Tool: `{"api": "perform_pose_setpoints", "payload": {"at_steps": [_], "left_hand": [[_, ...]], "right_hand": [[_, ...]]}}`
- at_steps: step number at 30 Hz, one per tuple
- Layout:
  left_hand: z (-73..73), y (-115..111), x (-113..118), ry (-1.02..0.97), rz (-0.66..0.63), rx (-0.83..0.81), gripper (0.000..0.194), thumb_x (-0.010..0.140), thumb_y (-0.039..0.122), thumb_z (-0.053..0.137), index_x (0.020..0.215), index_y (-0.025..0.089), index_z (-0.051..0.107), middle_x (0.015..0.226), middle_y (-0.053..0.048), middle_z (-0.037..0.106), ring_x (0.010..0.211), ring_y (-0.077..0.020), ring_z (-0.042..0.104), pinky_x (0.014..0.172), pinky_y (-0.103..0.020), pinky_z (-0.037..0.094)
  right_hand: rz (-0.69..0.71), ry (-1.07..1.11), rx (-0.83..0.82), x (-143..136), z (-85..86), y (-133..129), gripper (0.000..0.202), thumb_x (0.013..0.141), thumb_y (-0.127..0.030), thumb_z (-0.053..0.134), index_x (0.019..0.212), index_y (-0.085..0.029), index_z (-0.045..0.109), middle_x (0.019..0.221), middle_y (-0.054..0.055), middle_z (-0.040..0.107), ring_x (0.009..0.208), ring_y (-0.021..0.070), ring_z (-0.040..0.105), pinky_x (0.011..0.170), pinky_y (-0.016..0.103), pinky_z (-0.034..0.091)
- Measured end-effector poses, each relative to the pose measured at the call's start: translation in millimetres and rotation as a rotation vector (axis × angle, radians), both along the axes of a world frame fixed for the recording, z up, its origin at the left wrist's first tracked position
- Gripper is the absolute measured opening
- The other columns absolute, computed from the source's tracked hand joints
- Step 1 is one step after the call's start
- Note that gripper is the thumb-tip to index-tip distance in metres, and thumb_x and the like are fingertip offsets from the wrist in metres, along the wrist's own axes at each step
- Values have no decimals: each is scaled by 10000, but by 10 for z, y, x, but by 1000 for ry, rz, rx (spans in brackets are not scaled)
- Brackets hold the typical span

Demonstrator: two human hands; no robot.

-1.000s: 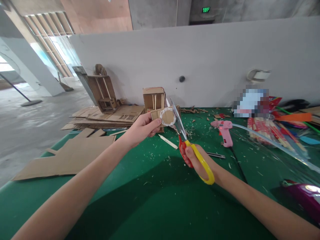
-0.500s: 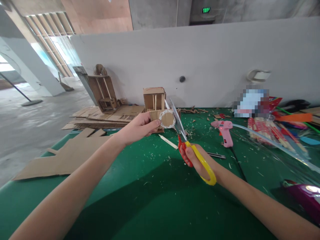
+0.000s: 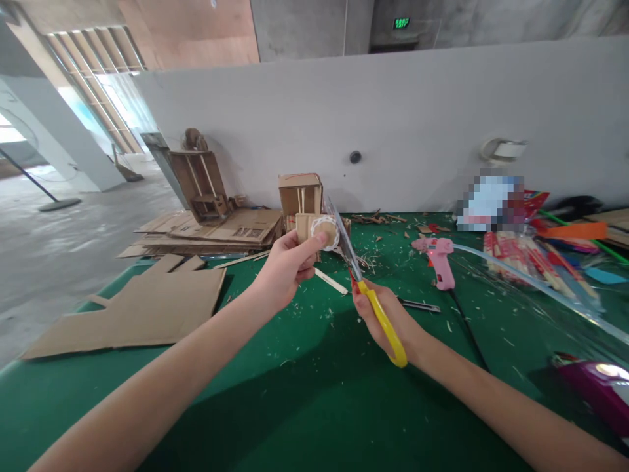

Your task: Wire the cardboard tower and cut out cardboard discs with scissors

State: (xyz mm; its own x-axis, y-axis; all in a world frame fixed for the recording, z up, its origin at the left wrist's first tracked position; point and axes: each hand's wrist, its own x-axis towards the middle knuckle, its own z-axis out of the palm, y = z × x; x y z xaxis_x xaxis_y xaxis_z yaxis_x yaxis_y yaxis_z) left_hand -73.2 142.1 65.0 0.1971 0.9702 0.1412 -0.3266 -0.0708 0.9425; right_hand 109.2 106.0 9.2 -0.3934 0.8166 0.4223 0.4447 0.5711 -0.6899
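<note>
two hands are working above the green bench (image 3: 295, 406). the left hand (image 3: 282, 269) is closing on a small cardboard piece (image 3: 303, 225), its thumb pressing over a white ring outline (image 3: 315, 225). the right hand (image 3: 399, 316) is gripping the scissors (image 3: 386, 324) by the handles, the yellow loop pointing back toward the wearer. the cardboard piece is lying beyond both hands, raised in front of the small cardboard box (image 3: 299, 179); the left hand is sitting nearer to it. controlling relation: the blades (image 3: 346, 241) are running steeply up and slightly left, their long axis crossing the piece's roughly sideways length, just beside the outline's right edge. blade contact and blade opening are not showing clearly. the pink glue gun (image 3: 444, 263) and the cutter knife (image 3: 420, 305) are resting to the right of the scissors; a pale stick (image 3: 331, 282) is lying between the hands.
</note>
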Motion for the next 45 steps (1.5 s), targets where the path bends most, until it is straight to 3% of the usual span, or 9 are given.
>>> {"api": "perform_pose_setpoints", "payload": {"at_steps": [2, 5, 8, 14, 26, 33, 41, 45], "left_hand": [[-14, -8, 21, -23, 39, -17, 204, 738, 259, 725, 790, 175, 547, 589, 66, 348, 446, -27, 229, 387, -167, 177], [-19, 13, 5, -34, 53, -15, 190, 734, 249, 721, 847, 177, 586, 728, 24, 541, 561, -47, 457, 461, -164, 353], [-8, 41, -26, -27, 22, 13, 205, 737, 243, 709, 891, 165, 598, 829, -17, 618, 728, -113, 587, 568, -219, 455], [6, 51, -66, 82, 29, 107, 216, 744, 235, 709, 906, 151, 592, 823, -10, 620, 655, -78, 551, 565, -209, 431], [181, 9, -134, 325, 92, 281, 189, 766, 191, 640, 929, 137, 559, 833, -7, 627, 693, -82, 568, 603, -189, 465], [296, -67, -152, 447, 70, 316, 181, 768, 184, 618, 928, 122, 560, 854, -28, 633, 760, -112, 595, 679, -230, 498], [326, -73, -193, 431, 47, 275, 217, 747, 169, 653, 938, 124, 559, 851, -30, 635, 754, -113, 606, 667, -231, 504], [234, -36, -133, 222, 128, 149, 283, 722, 215, 705, 951, 126, 565, 856, -37, 645, 707, -108, 603, 641, -246, 509]], "right_hand": [[9, 9, -7, -10, 4, -6, 395, 941, -521, 294, 731, -210, 419, 648, 10, 444, 558, 136, 411, 489, 289, 351], [67, 28, -54, 11, -2, 8, 413, 931, -545, 299, 734, -209, 437, 668, 14, 441, 555, 131, 407, 477, 282, 352], [132, 65, -122, 53, -3, 26, 428, 925, -565, 312, 778, -196, 473, 747, 38, 482, 572, 128, 430, 497, 287, 373], [218, 110, -236, 95, 18, 28, 471, 907, -615, 312, 925, -183, 498, 765, 36, 479, 605, 140, 438, 523, 291, 383], [195, 8, -131, 115, -5, 55, 360, 940, -518, 326, 844, -199, 462, 783, 41, 508, 618, 135, 459, 545, 283, 406], [75, -105, -36, 48, 39, 21, 420, 940, -536, 254, 717, -207, 389, 671, 15, 459, 552, 129, 403, 516, 294, 363], [49, -90, -31, 27, 30, -2, 394, 941, -495, 286, 685, -210, 380, 647, 1, 425, 540, 124, 392, 507, 288, 334], [13, -29, 2, 18, -26, 16, 399, 951, -483, 283, 685, -208, 392, 667, 12, 444, 573, 134, 410, 530, 293, 354]]}}
